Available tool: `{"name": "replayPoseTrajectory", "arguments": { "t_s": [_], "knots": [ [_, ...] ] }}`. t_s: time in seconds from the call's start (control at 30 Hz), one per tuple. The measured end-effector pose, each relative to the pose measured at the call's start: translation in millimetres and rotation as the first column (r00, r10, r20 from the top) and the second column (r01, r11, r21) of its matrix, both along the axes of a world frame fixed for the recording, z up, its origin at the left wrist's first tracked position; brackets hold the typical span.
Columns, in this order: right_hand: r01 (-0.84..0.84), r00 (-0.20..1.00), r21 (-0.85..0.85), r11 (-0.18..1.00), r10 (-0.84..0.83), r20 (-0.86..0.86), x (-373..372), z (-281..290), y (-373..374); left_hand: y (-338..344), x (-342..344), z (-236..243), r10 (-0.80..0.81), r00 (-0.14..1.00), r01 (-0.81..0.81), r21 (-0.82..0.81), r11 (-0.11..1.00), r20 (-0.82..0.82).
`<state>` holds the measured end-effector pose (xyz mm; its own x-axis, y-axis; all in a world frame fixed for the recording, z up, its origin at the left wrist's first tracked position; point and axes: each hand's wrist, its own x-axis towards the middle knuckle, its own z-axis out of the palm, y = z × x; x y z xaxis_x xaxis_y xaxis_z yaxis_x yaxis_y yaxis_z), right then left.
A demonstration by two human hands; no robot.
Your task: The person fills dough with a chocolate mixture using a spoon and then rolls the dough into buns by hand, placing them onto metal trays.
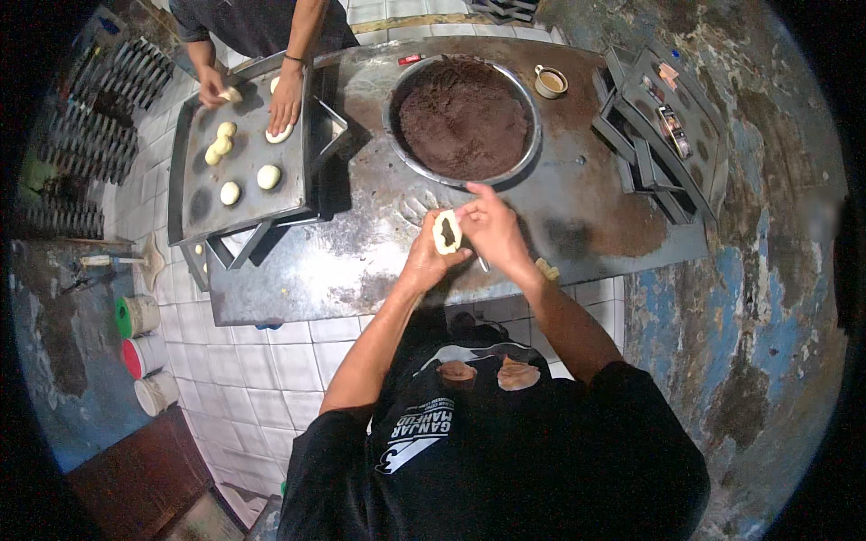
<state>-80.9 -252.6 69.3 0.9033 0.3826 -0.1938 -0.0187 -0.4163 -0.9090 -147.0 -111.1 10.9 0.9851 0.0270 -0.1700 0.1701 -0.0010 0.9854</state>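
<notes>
My left hand (424, 255) is closed around a piece of pale dough (446, 233), cupped like an oval with dark brown filling showing in its hollow. My right hand (493, 230) is at the dough's right rim, its index finger stretched out and its fingers apart. A thin metal handle (484, 264) sticks out below that hand; whether the palm holds it is hidden. Just beyond both hands stands a wide metal bowl (534, 155) heaped with dark brown crumbly filling (465, 117). Small dough scraps (547, 269) lie at the near table edge by my right wrist.
Across the table's left end, a person's hand (285, 104) presses a dough ball on a baking tray (248, 209) holding several more balls. A cup of brown liquid (550, 82) stands beyond the bowl. Stacked trays (645, 176) fill the right end of the metal table (361, 243).
</notes>
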Motion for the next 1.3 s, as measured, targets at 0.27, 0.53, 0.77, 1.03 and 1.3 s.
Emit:
{"name": "replayPoseTrajectory", "arguments": {
  "t_s": [0.27, 0.53, 0.77, 1.03, 1.3],
  "knots": [
    [0.015, 0.824, 0.075, 0.997, -0.055, 0.564, -67, 44, -56, -25, -24, 44, 0.031, 0.999, -0.037, -0.211, 0.977, -0.035],
    [0.211, 0.948, 0.415, 0.885, -0.289, 0.135, -113, 27, -68, -73, -64, 83, 0.154, 0.974, -0.135, -0.117, 0.984, 0.164],
    [-0.391, 0.899, 0.11, 0.914, 0.353, 0.26, -113, 57, -97, -56, -112, 109, -0.193, 0.972, 0.138, 0.336, 0.932, 0.136],
    [-0.254, 0.964, 0.681, 0.687, 0.241, 0.116, -124, 65, -27, 4, -154, 131, 0.068, 0.992, -0.096, 0.276, 0.956, 0.108],
    [-0.516, 0.833, 0.277, 0.811, 0.401, 0.38, -131, 85, 109, 112, -179, 123, 0.22, 0.97, -0.208, 0.114, 0.972, -0.106]
  ]
}}
